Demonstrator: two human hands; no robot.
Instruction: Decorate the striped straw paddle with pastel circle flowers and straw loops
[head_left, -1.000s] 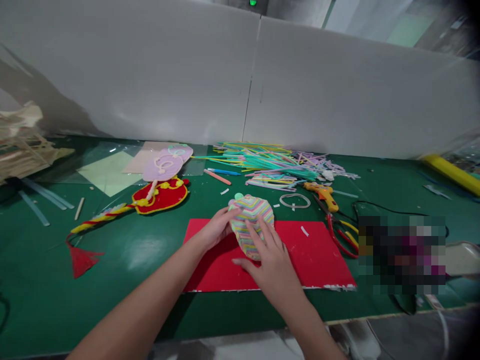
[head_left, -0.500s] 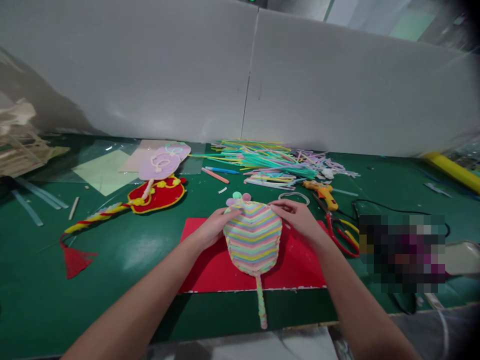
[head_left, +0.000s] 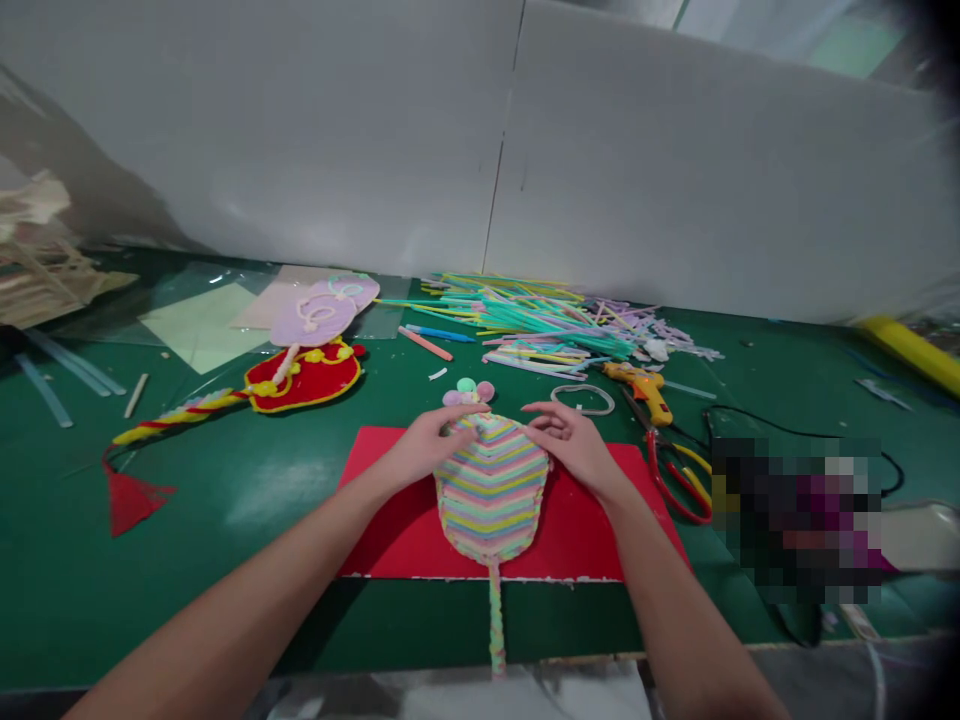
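Note:
A hand fan (head_left: pixel 491 490) of fuzzy pipe cleaners in pastel zigzag stripes lies over a red board (head_left: pixel 589 530), its twisted handle pointing toward me past the table edge. My left hand (head_left: pixel 429 440) grips the fan's upper left edge, thumb on the front face and a finger along the top. At the upper right edge is my right hand (head_left: pixel 571 445), its index finger stretched out and the other fingers bent loosely by the rim. Green, pink and purple pom-poms (head_left: pixel 466 388) show just beyond the fan's top, close to my left fingertips.
Behind lies a heap of pipe cleaners (head_left: pixel 540 320). A glue gun (head_left: pixel 641 390) and red-handled pliers (head_left: pixel 671 475) are at right, beside a blurred-out patch. A red fan with tassel (head_left: pixel 307 385) and a purple decorated piece (head_left: pixel 319 312) sit at left. A grey wall (head_left: pixel 337 150) closes the back.
The fan has shifted slightly left and toward me. My right hand's fingers have loosened and spread at the upper edge. My left hand stays on the fan.

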